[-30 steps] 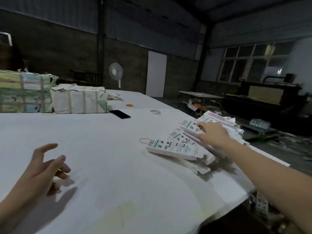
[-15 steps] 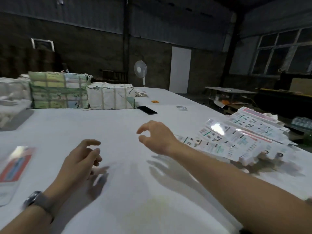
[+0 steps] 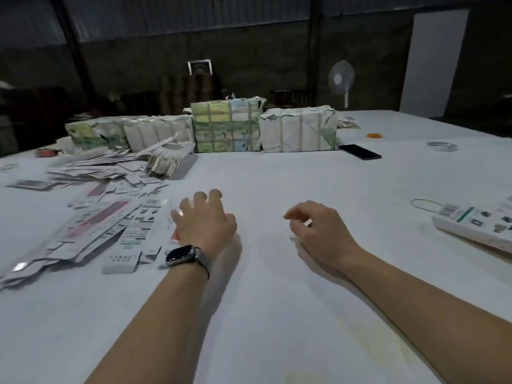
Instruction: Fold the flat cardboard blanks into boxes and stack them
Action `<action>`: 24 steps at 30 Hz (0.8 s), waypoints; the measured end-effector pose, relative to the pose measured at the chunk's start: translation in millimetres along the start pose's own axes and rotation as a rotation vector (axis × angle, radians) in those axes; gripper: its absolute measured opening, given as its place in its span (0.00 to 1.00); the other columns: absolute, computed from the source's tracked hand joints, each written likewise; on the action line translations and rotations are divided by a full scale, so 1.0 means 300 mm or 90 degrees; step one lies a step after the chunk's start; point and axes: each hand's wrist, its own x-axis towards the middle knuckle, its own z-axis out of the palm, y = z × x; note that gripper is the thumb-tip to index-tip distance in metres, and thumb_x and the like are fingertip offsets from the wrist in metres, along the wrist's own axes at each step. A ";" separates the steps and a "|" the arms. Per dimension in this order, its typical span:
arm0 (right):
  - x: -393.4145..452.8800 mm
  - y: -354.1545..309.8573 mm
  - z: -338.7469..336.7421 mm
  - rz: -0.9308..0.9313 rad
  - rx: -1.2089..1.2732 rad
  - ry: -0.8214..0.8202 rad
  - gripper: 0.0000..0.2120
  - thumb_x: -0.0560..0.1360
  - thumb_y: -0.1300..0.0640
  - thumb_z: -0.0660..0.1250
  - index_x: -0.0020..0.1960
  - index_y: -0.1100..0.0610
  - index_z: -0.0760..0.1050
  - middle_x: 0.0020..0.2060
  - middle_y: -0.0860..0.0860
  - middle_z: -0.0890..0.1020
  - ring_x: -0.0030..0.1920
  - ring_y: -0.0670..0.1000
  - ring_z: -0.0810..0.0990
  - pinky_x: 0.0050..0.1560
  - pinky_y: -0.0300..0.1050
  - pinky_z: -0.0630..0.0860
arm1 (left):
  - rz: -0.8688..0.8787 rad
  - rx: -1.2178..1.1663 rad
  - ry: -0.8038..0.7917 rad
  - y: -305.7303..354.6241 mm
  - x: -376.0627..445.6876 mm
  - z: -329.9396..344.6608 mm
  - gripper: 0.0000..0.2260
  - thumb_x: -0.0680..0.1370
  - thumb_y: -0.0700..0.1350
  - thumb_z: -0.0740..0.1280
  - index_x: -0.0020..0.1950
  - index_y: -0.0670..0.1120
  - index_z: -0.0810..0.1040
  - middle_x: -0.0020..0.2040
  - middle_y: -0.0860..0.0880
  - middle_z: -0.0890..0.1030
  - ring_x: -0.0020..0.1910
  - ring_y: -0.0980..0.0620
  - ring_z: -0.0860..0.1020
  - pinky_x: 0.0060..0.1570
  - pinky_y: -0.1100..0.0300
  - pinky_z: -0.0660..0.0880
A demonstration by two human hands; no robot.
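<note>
On the wide white table (image 3: 277, 314), the left hand (image 3: 206, 224) with its dark wristwatch (image 3: 181, 254) reaches over the near edge of the spread of flat printed white cardboard blanks (image 3: 110, 225), fingers bent; whether they grasp a blank I cannot tell. Right of those blanks, the right hand (image 3: 318, 231) hovers, fingers loosely curled, grasping nothing. Folded white boxes (image 3: 476, 227) lie far right of them.
</note>
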 end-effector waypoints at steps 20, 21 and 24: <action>0.005 -0.014 0.009 0.028 0.167 -0.006 0.16 0.79 0.43 0.61 0.65 0.46 0.74 0.44 0.45 0.81 0.47 0.43 0.78 0.49 0.43 0.72 | 0.128 -0.476 0.115 0.096 -0.063 -0.166 0.19 0.80 0.39 0.66 0.68 0.55 0.71 0.50 0.61 0.81 0.41 0.63 0.83 0.33 0.62 0.81; 0.005 -0.020 0.007 0.035 0.206 -0.007 0.21 0.78 0.40 0.59 0.67 0.46 0.73 0.45 0.46 0.82 0.48 0.44 0.78 0.49 0.43 0.72 | 0.115 -0.570 0.088 0.114 -0.075 -0.155 0.21 0.79 0.37 0.66 0.69 0.55 0.70 0.51 0.60 0.81 0.43 0.65 0.83 0.34 0.62 0.81; 0.008 -0.030 0.003 0.039 0.314 0.021 0.17 0.77 0.40 0.57 0.62 0.42 0.75 0.48 0.42 0.85 0.47 0.43 0.81 0.47 0.40 0.75 | 0.046 -0.720 -0.010 0.154 -0.109 -0.104 0.24 0.78 0.32 0.64 0.71 0.50 0.70 0.53 0.50 0.82 0.46 0.59 0.84 0.38 0.60 0.82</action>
